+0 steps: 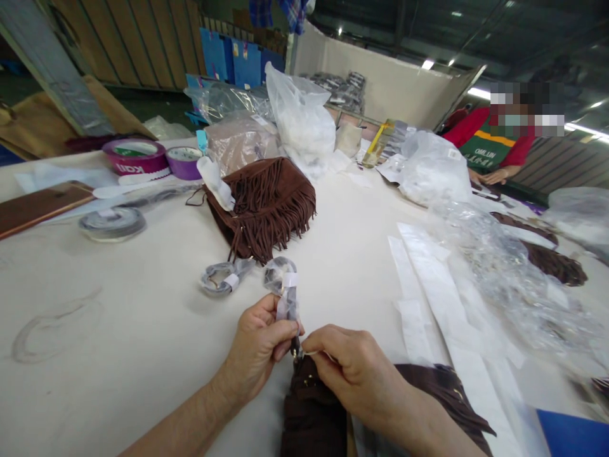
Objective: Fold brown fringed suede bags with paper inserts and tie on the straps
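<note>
My left hand [259, 346] is closed around a plastic-wrapped metal clasp with a white paper band [284, 289], held upright just above a dark brown bag [314, 412] that lies at the table's near edge. My right hand [354, 374] pinches something small and white next to the clasp's lower end, over the bag's top corner; I cannot make out what it is. A second wrapped clasp [221, 278] lies on the table to the left. A brown fringed suede bag [264, 206] sits further back in the middle.
Purple tape rolls [137, 157] and a flat tape reel [113, 223] stand at the far left. White paper strips [428, 285] and crumpled clear plastic [495, 260] cover the right. Plastic bags [299, 120] pile at the back. Another person in red [490, 146] sits far right.
</note>
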The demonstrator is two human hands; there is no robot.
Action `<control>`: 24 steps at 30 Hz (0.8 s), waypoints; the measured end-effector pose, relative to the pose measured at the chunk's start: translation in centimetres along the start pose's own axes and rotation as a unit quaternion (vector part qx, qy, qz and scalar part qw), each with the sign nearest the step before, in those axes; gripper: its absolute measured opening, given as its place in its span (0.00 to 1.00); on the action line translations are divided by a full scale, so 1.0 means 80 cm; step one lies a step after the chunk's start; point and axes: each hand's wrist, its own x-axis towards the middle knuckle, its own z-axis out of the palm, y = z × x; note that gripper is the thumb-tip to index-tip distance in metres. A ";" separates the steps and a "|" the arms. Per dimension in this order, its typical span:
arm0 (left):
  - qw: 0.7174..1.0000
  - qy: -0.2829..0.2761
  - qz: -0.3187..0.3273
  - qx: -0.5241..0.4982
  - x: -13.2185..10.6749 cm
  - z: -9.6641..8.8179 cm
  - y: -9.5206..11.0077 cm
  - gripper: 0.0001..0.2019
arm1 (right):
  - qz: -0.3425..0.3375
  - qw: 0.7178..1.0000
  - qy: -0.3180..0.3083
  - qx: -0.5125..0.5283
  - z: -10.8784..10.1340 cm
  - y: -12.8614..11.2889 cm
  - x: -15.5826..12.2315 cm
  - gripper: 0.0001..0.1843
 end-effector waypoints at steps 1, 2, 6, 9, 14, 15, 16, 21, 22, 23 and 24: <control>1.000 0.001 -0.001 0.000 0.000 0.000 0.000 0.09 | 0.003 1.000 0.012 0.005 0.001 0.000 -0.001 0.12; 1.000 0.002 -0.002 -0.001 0.001 0.000 0.000 0.09 | 0.005 1.000 0.022 0.010 0.003 0.001 -0.003 0.11; 1.000 0.004 -0.002 -0.008 0.002 0.000 -0.003 0.09 | 0.025 0.999 0.036 0.029 0.007 0.002 -0.005 0.11; 1.000 0.004 -0.001 -0.007 0.003 0.001 -0.004 0.09 | 0.061 0.996 0.029 0.057 0.007 0.003 -0.006 0.11; 1.000 0.002 0.002 -0.009 0.005 0.001 -0.004 0.09 | 0.098 0.990 0.030 0.099 0.005 0.003 -0.004 0.10; 1.000 0.000 0.003 -0.010 0.005 0.001 -0.004 0.08 | 0.101 0.989 0.027 0.102 0.005 0.002 -0.003 0.10; 1.000 -0.001 0.005 -0.012 0.005 0.002 -0.005 0.08 | 0.103 0.989 0.024 0.103 0.005 0.001 -0.002 0.09; 1.000 -0.004 0.011 -0.016 0.006 0.004 -0.006 0.07 | 0.136 0.986 0.022 0.097 0.006 -0.004 0.001 0.09; 1.000 -0.007 0.012 -0.013 0.007 0.004 -0.007 0.07 | 0.143 0.985 0.023 0.098 0.006 -0.004 0.002 0.09; 1.000 -0.010 0.013 -0.010 0.007 0.005 -0.007 0.07 | 0.150 0.984 0.023 0.098 0.007 -0.004 0.002 0.08; 1.000 -0.011 0.015 -0.006 0.008 0.005 -0.008 0.07 | 0.156 0.983 0.025 0.098 0.008 -0.004 0.001 0.08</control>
